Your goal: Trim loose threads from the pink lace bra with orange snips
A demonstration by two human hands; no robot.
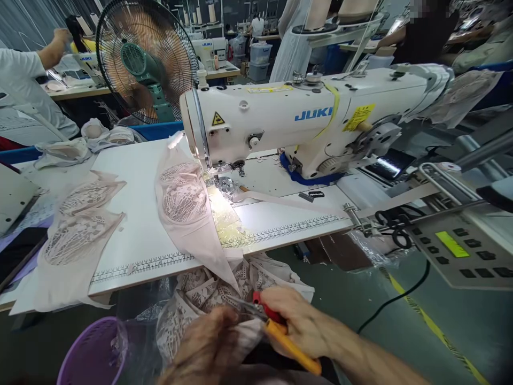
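Scissors [290, 345] with red and orange handles are gripped in my right hand [294, 323], above my lap. Their blades point left toward my left hand [204, 345], which is smeared by motion. The fingers of my left hand are closed on pale pink lace fabric [174, 326], bunched under the table edge. Just above my hands, a pale pink lace bra piece [184, 198] lies by the sewing machine's needle area, its pointed end hanging over the edge. The white sewing machine [276, 115] stands behind it, its lamp lit.
More lace pieces [80, 230] lie on the left of the table [134, 166], beside a dark phone [20, 254]. A purple basket [94, 350] stands below. A control panel [465, 246] juts out at right. Behind are a fan [146, 61] and other people.
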